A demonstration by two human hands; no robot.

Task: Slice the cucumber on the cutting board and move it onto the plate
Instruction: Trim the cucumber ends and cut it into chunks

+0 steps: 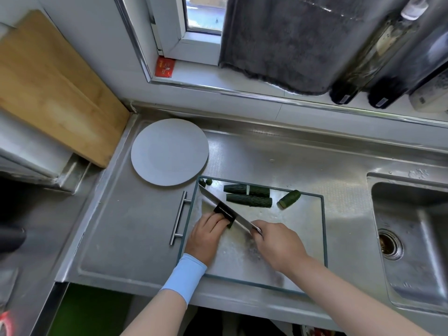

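A glass cutting board lies on the steel counter. My left hand holds a dark cucumber piece down on the board's left part, fingers curled over it. My right hand grips the handle of a cleaver, whose blade lies against that piece and points up-left. Two long cucumber halves lie side by side at the board's far edge, with a short chunk to their right and small end bits in the far-left corner. A white plate stands beyond the board, up-left, with nothing on it.
A sink with a drain opens to the right of the board. A metal bar handle lies left of it. A wooden board leans at the far left. Dark bottles and a grey towel stand on the window sill.
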